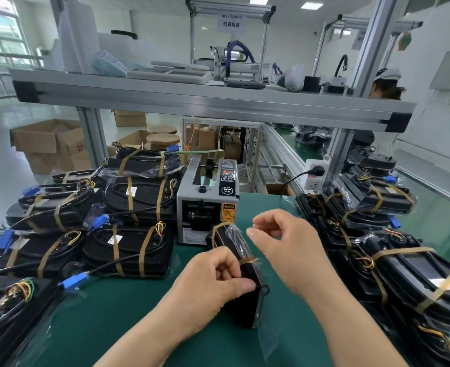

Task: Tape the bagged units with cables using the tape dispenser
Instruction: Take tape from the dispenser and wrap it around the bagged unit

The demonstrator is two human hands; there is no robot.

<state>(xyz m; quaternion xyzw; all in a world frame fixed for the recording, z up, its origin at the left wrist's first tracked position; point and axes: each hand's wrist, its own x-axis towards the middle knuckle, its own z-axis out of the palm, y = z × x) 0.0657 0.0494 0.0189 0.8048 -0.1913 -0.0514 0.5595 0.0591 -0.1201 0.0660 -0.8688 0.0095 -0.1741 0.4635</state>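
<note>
At nine o'clock, taped units are lying stacked on the tabletop. At six o'clock, the left hand is clamping its fingers on the bagged unit, which is standing on edge. At three o'clock of it, the right hand is hovering, fingers loosely apart. If the slack bag is shifting, the tape strip may be wrinkling or lifting.
</note>
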